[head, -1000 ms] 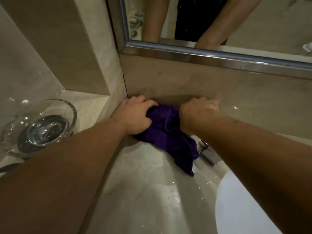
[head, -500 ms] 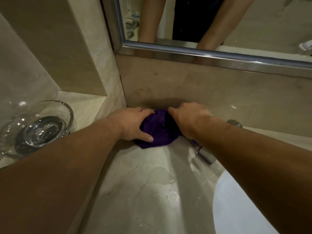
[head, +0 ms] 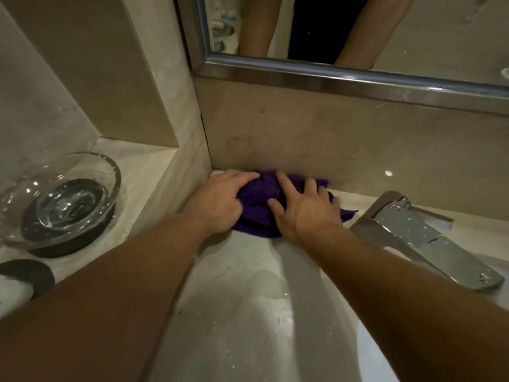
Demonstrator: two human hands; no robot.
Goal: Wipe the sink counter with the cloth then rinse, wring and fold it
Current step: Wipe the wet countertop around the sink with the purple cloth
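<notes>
A bunched purple cloth [head: 261, 199] lies on the wet marble sink counter [head: 248, 293], pushed into the back corner where the wall meets the side ledge. My left hand [head: 217, 201] grips the cloth's left side with curled fingers. On the cloth's right side my right hand [head: 303, 208] presses down flat, fingers spread and straight. A small purple corner sticks out to the right of that hand.
A chrome faucet [head: 421, 238] stands to the right of the cloth. The white basin [head: 369, 354] shows at the lower right. A glass dish [head: 60, 199] on a dark base sits on the raised left ledge. A framed mirror [head: 358, 78] hangs above the backsplash.
The cloth has gone from hanging in both hands to lying bunched in the corner. My right hand has opened flat on it, and the view has shifted so the faucet shows.
</notes>
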